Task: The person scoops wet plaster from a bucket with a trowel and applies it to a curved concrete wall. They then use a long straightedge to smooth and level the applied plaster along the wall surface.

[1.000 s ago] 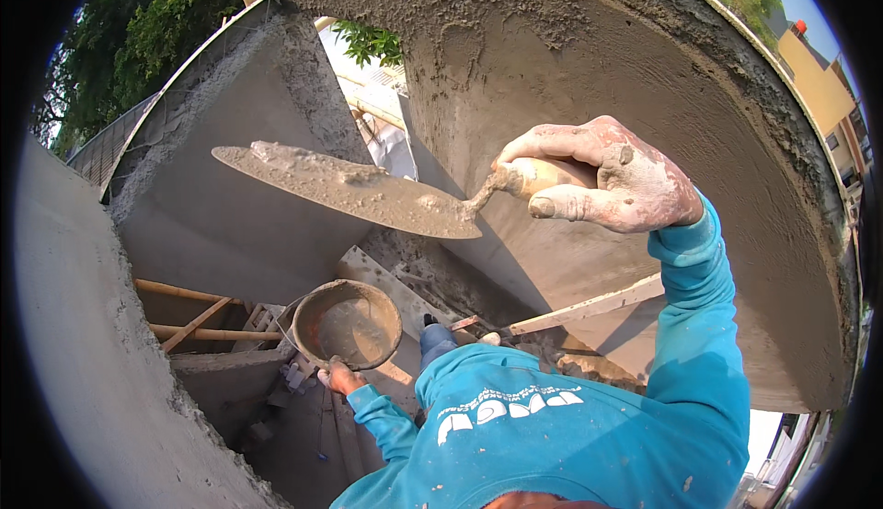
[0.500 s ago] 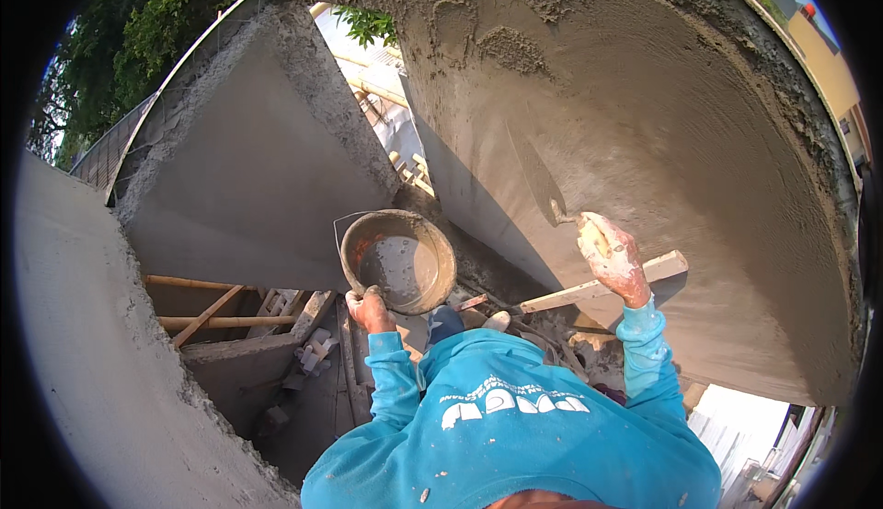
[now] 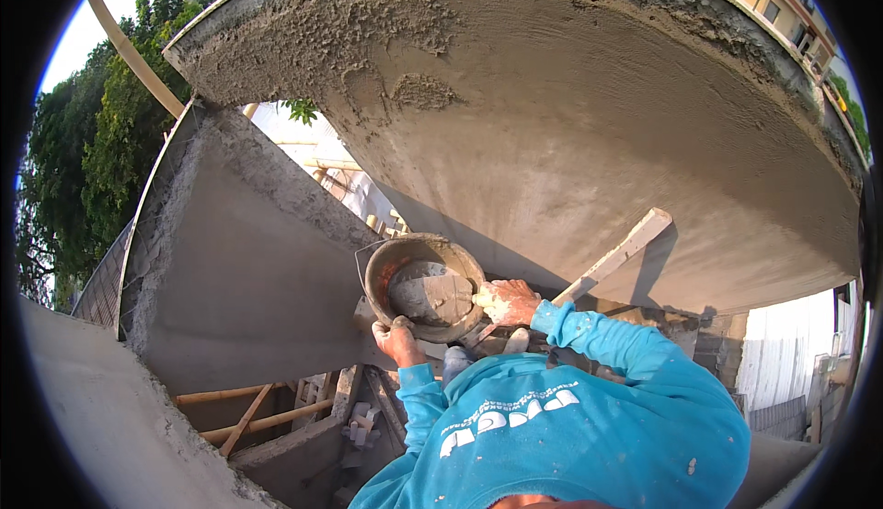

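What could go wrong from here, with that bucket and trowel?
The bucket might tip if the left hand slips, since it holds only the near edge; I can't see what else supports it.

The trowel, held in the right hand with its blade inside the bucket, could flick out some grey mix.

The slanting wooden board looks close to the right sleeve, so an elbow might knock it.

A tan pole (image 3: 137, 62) slants before green trees (image 3: 69, 160).

White lettering (image 3: 510, 420) — big characters, smaller lines beside — on the turquoise shirt (image 3: 625, 417).
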The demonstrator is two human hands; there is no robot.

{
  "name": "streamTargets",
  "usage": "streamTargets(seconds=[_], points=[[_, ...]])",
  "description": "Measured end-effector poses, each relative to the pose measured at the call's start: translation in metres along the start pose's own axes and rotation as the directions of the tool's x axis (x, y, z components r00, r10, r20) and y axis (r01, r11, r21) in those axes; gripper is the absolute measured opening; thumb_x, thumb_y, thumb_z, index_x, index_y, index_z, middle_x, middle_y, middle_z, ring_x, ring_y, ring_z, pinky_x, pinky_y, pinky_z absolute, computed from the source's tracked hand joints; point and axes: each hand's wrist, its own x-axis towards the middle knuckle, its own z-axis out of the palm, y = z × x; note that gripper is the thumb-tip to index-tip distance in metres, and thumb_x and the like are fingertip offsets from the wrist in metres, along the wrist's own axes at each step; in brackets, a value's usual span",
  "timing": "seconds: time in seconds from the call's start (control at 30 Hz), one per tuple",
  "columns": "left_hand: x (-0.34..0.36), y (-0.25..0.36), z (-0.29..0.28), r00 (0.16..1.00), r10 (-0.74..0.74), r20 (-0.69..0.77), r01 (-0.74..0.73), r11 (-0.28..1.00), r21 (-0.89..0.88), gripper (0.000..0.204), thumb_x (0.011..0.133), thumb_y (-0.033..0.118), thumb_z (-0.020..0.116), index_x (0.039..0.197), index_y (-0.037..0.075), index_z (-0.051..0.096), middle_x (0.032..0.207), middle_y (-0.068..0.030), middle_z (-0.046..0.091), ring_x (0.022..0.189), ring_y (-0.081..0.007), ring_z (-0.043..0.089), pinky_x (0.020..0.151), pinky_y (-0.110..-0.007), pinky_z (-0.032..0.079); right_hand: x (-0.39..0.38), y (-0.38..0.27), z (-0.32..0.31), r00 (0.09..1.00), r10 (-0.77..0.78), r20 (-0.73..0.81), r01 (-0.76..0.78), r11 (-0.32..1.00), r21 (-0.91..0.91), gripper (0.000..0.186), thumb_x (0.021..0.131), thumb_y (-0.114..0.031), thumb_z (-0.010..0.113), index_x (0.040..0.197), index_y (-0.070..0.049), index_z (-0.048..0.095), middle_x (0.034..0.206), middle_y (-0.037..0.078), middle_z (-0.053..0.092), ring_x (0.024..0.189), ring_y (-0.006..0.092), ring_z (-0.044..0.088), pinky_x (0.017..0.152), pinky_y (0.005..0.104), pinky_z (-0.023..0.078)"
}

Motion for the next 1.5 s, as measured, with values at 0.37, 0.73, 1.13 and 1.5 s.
streamTargets(seconds=[0.37, 0.73, 1.13, 1.5], points=[[0.009, -0.016, -0.038, 0.990, -0.002, -0.142, -0.002, 1.000, -0.031, 0.023, 0.079, -0.010, 0.058, 0.090, 0.009, 0.052, 0.078, 0.0029, 0.053, 0.065, -0.0084, 0.050, 0.059, -0.026, 0.042, 0.024, -0.073, -0.160, 0.981, -0.192, -0.023, 0.189, 0.978, -0.088, 0.034, 0.078, -0.020, 0.069, 0.106, -0.009, 0.054, 0.089, 0.015, 0.065, 0.084, 0.0380, 0.065, 0.069, 0.0489, 0.050], [-0.006, 0.012, -0.081, 0.904, -0.003, -0.427, -0.098, 0.972, -0.215, 0.030, 0.073, -0.013, 0.057, 0.098, 0.003, 0.053, 0.093, -0.0040, 0.059, 0.078, -0.0151, 0.057, 0.072, -0.030, 0.049, 0.094, -0.097, -0.350, 0.997, -0.083, 0.002, 0.067, 0.818, 0.571, 0.041, 0.096, -0.039, 0.061, 0.121, -0.006, 0.063, 0.082, 0.003, 0.064, 0.064, 0.0111, 0.058, 0.055, 0.0286, 0.049], [0.012, -0.030, -0.112, 0.872, 0.025, -0.489, 0.027, 0.995, 0.099, 0.032, 0.072, -0.002, 0.068, 0.101, 0.004, 0.056, 0.089, -0.0041, 0.059, 0.075, -0.0152, 0.053, 0.069, -0.031, 0.046, -0.100, 0.039, -0.104, 0.763, 0.528, -0.373, -0.305, 0.803, 0.513, 0.029, 0.093, -0.019, 0.064, 0.117, -0.003, 0.060, 0.093, 0.015, 0.067, 0.078, 0.0306, 0.065, 0.070, 0.0380, 0.051], [-0.011, -0.028, -0.040, 0.942, 0.021, -0.336, 0.125, 0.904, 0.408, 0.033, 0.069, 0.012, 0.072, 0.100, 0.006, 0.062, 0.091, -0.0120, 0.070, 0.086, -0.0284, 0.065, 0.081, -0.039, 0.050, -0.132, 0.010, -0.036, 0.915, 0.347, -0.205, -0.276, 0.910, 0.309, 0.027, 0.085, -0.018, 0.068, 0.109, -0.009, 0.062, 0.102, 0.016, 0.064, 0.095, 0.0394, 0.062, 0.080, 0.0488, 0.050]])
